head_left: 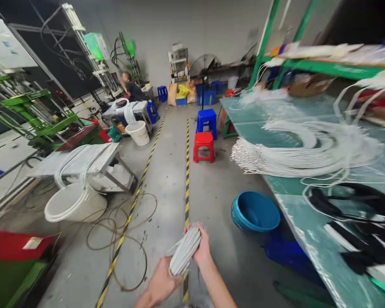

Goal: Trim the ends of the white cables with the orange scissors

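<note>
Grey floor [170, 162] under a red stool [203, 147]; green-topped table [244, 117] to its right
Floor: blue stool [206, 115] behind the red one, striped tape [188, 171] to its left, looped hose [146, 261] nearer, further left. Table: white cables [301, 158], black pieces [353, 259].

You're on a workshop or small factory floor, no question; green-framed machines [28, 113] stand along the left with a metal bench [45, 164] in front; black-and-yellow floor tape [187, 184] marks out a walkway; white cords [285, 162] lie heaped on the long green-topped worktable [244, 109] to your right; plus you've got plastic stools [204, 145], a big white tub [72, 203] and a co-worker [135, 91] sitting by the far machines
</note>
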`<state>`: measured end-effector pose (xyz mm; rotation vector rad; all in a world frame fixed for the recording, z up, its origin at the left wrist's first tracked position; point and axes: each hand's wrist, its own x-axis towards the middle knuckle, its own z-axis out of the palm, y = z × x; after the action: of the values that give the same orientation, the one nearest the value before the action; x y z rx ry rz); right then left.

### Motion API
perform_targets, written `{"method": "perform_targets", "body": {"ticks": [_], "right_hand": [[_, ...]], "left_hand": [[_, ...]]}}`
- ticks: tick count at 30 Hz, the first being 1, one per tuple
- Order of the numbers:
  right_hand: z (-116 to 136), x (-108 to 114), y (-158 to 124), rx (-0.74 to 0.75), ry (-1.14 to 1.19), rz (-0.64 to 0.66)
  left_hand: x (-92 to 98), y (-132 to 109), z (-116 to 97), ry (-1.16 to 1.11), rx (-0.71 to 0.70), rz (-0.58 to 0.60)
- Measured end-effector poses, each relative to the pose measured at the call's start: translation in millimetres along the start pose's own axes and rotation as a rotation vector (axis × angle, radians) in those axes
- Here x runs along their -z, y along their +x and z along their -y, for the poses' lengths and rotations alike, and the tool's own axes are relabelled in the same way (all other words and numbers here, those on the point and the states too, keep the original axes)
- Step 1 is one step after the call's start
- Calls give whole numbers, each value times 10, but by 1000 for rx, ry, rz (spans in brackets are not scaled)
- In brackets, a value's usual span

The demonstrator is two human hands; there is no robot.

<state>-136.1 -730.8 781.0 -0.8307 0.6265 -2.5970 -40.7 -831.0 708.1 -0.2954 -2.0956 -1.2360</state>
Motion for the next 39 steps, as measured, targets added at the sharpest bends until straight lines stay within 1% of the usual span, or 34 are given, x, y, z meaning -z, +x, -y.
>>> {"method": "perform_targets", "body": {"ticks": [2, 5, 7, 9, 12, 14, 15, 16, 17, 18, 19, 20, 21, 24, 26, 28, 30, 33, 36, 39], "right_hand": [[112, -293, 344, -67, 28, 8], [293, -746, 750, -143, 63, 25], [429, -1070, 984, -153, 85, 22], [558, -1408, 1215, -147, 95, 19], [672, -1931, 1560, -165, 78, 53], [670, -2283, 1781, -206, 48, 98], [646, -2461, 1889, -229, 31, 120], [608, -2641, 1995, -249, 9, 145], [558, -2823, 2102, -260, -21, 176], [499, -3009, 2209, -260, -60, 211], [433, -3198, 2316, -248, -106, 247], [364, -3389, 2422, -228, -159, 282], [295, -3580, 2527, -201, -216, 314], [132, -4125, 2827, -130, -376, 388], [89, -4447, 3031, -83, -472, 452], [111, -4744, 3272, -23, -548, 507], [196, -5030, 3580, 41, -583, 539], [422, -5469, 4182, 83, -560, 554], [717, -5944, 4866, 39, -480, 538], [1040, -6485, 5502, -48, -379, 480]], "left_hand": [[169, 164, -122, 10, 34, -53], [463, 363, -399, 1, 58, -94], [649, 467, -576, -22, 59, -107], [821, 567, -688, -57, 83, -128], [1087, 780, -700, -111, 214, -166], [1309, 1022, -653, -156, 309, -175], [1445, 1183, -636, -180, 340, -161], [1601, 1373, -634, -207, 347, -128], [1779, 1589, -655, -237, 324, -75], [1978, 1826, -700, -266, 273, -6], [2194, 2076, -769, -296, 183, 63], [2421, 2332, -858, -330, 75, 123], [2652, 2586, -962, -350, 12, 154], [3293, 3285, -1302, -367, -94, 230], [3622, 3691, -1519, -361, -144, 246], [3859, 4080, -1725, -339, -184, 233], [4031, 4491, -1928, -302, -216, 206], [4260, 5188, -2238, -244, -247, 169], [4569, 5912, -2564, -198, -244, 159], [4958, 6529, -2879, -180, -213, 163]]}}
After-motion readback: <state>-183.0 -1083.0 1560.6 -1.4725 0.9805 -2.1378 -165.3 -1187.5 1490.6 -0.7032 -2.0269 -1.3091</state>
